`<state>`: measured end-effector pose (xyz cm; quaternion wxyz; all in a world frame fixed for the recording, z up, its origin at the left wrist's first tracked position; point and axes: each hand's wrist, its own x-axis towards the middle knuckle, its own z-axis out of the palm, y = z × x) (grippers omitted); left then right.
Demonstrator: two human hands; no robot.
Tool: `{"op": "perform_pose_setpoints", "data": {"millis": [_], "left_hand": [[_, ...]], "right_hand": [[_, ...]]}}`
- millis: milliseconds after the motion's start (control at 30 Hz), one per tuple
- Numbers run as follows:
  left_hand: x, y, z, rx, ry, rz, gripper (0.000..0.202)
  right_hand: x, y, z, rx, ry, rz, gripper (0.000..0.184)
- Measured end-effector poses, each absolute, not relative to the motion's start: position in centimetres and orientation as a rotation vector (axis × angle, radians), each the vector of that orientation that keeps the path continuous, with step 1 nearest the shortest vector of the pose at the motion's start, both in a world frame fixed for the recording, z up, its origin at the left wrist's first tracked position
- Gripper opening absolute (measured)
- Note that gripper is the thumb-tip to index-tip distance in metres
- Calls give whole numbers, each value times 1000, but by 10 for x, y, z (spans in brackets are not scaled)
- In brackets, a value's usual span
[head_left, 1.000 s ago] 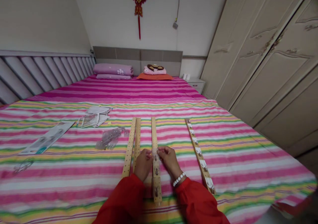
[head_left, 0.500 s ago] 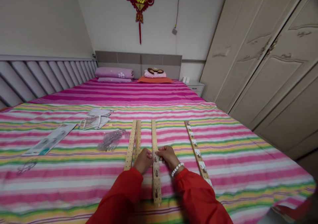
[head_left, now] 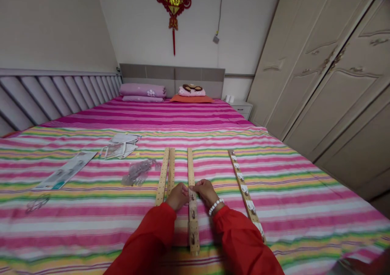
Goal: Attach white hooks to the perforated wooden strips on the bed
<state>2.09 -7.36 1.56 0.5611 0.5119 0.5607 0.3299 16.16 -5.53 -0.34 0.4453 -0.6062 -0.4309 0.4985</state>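
A narrow wooden strip with holes (head_left: 190, 165) lies lengthwise in front of me on the striped sheet. Metal hooks (head_left: 193, 214) on clear backings sit along its near half. My right hand (head_left: 207, 191), with a white bead bracelet, pinches the edge of the farthest clear hook (head_left: 192, 195) between thumb and forefinger. Close by on the strip's left side, my left hand (head_left: 179, 196) has its fingers curled together; what they hold, if anything, is hidden. Two more holed strips (head_left: 163, 173) lie left of it, partly behind my left hand.
To the right lies another wooden strip bearing white hooks (head_left: 244, 189). A plastic bag of small parts (head_left: 140, 172), some opened packaging (head_left: 122, 147), a long card (head_left: 65, 171) and a wire-like loop (head_left: 37, 203) are on the left. A wardrobe (head_left: 329, 92) borders the bed's right side.
Both hands stay around the same clear hook, with small finger movements only. The whole view has shifted slightly.
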Motion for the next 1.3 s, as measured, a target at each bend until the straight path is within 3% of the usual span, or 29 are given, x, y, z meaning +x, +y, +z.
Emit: {"op": "perform_pose_setpoints", "data": {"millis": [167,300,433,533,700,1033,1133,1300], "left_hand": [[23,-80,21,1134,1328,775,33],[1,-71,38,1164,1348,780,26],[-49,-39,65,1439,1553,1132,10],[-84,-12,77,1591,1806,1335,13],[-107,16,77,1766,1926,1356,18],[-122,20,78,1829,1924,1369,4],[-123,5,81,1671,1852,1465,7],[-113,-29,86,1249,1549,1489,30]], "right_hand": [[168,-69,13,-1438,-1040,1342,25],[171,-78,16,-1361,-1017,1381,34],[170,-81,13,-1290,-960,1356,45],[169,-81,13,-1240,-928,1333,48],[169,-81,12,-1247,-903,1334,49],[170,-81,9,-1246,-918,1309,49],[169,-82,11,-1221,-922,1306,49],[170,-84,14,-1189,-919,1305,49]]}}
